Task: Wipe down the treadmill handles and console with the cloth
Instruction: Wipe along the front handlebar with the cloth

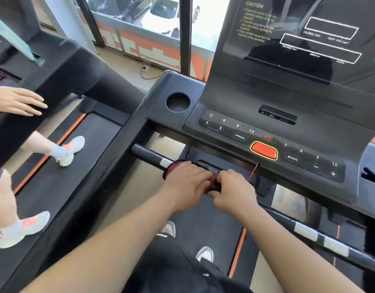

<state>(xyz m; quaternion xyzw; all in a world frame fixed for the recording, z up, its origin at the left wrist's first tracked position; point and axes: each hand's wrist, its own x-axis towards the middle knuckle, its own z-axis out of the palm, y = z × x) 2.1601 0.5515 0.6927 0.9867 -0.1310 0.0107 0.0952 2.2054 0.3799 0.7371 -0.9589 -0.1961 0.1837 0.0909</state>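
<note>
A dark red cloth point(172, 166) is wrapped around the treadmill's black front handle bar point(148, 154), just below the console. My left hand point(185, 185) grips the cloth over the bar. Close beside it on the right, my right hand point(233, 190) pinches a bunched end of the same cloth between us. The black console point(273, 132) rises directly behind my hands, with a button panel, a red stop button point(263, 150) and a dark screen point(305, 37). The bar continues to the lower right, showing silver sensor plates point(322, 237).
A round cup holder point(177, 102) sits at the console's left corner. A red safety cord point(254, 171) hangs below the stop button. On the neighbouring treadmill at left, another person's hand point(19, 102) rests on its rail and their shoes point(69, 150) are on the belt. Windows stand behind.
</note>
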